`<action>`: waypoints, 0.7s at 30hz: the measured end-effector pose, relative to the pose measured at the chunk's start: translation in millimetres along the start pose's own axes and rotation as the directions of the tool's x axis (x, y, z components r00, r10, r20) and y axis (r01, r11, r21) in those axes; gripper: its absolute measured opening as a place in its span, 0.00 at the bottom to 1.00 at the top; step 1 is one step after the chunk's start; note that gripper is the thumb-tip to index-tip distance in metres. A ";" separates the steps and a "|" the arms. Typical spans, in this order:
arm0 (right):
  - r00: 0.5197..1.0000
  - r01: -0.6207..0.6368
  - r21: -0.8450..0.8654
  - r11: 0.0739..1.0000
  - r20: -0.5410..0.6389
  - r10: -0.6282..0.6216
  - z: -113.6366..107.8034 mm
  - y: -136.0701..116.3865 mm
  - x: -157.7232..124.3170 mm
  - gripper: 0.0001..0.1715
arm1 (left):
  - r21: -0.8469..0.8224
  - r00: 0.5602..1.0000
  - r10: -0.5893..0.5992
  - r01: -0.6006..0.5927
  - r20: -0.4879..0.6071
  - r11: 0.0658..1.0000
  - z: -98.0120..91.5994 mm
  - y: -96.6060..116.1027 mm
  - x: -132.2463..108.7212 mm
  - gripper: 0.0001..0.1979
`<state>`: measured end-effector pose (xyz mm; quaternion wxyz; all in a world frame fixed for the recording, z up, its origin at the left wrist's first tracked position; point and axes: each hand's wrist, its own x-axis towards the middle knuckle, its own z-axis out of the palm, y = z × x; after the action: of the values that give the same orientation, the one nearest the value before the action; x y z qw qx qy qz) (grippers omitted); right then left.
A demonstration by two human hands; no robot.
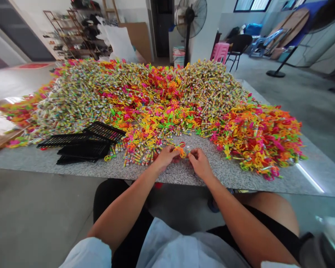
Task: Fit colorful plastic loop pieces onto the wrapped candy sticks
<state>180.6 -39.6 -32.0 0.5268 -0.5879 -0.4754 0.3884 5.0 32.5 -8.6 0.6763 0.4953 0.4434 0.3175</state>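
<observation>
Over the speckled tabletop (229, 173), facing a fan (190, 16), left grip (166, 156) pinches orange plastic (181, 151); right grip (200, 160), closure and contents unclear.

the tabletop (226, 171) looked like smooth speckled stone, the slatted trays (83, 150) matt plastic, the ring-ended pieces (262, 137) glossy plastic, and the shirt (173, 249) woven cloth.

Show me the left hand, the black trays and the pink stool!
Left hand (165, 156): head view, on the back of the hand.
Black trays (85, 149): head view, on one tray's flat face.
Pink stool (221, 49): head view, on its upper part.
</observation>
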 end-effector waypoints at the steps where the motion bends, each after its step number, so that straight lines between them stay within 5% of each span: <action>1: 1.000 -0.002 -0.022 1.000 -0.013 0.002 -0.8 0.8 -1.3 0.15 | 0.051 1.000 0.026 -0.026 0.004 0.998 3.4 -3.2 -0.4 0.15; 8: 0.996 0.079 -0.219 0.973 0.055 -0.069 4.9 -2.5 -8.7 0.15 | 0.248 0.983 0.181 -0.171 -0.015 0.953 15.1 -10.2 -5.1 0.11; 14: 0.985 0.097 -0.301 0.949 -0.106 -0.134 5.0 -4.6 -8.4 0.14 | 0.332 0.979 0.202 -0.190 -0.001 0.924 13.7 -6.6 -10.2 0.13; 18: 0.966 0.127 -0.357 0.926 -0.167 -0.197 -1.0 -5.4 -4.8 0.14 | 0.593 0.907 0.417 -0.368 0.059 0.716 12.9 -5.5 -16.2 0.09; 21: 0.963 0.103 -0.295 0.950 -0.209 -0.169 -4.7 -6.2 -2.5 0.15 | 0.723 0.876 0.482 -0.344 0.017 0.599 12.2 -2.6 -20.3 0.10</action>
<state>183.6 -43.2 -25.3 0.5154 -0.6637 -0.5006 0.2081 7.9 9.4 -3.8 0.2982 0.7738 0.4621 0.3142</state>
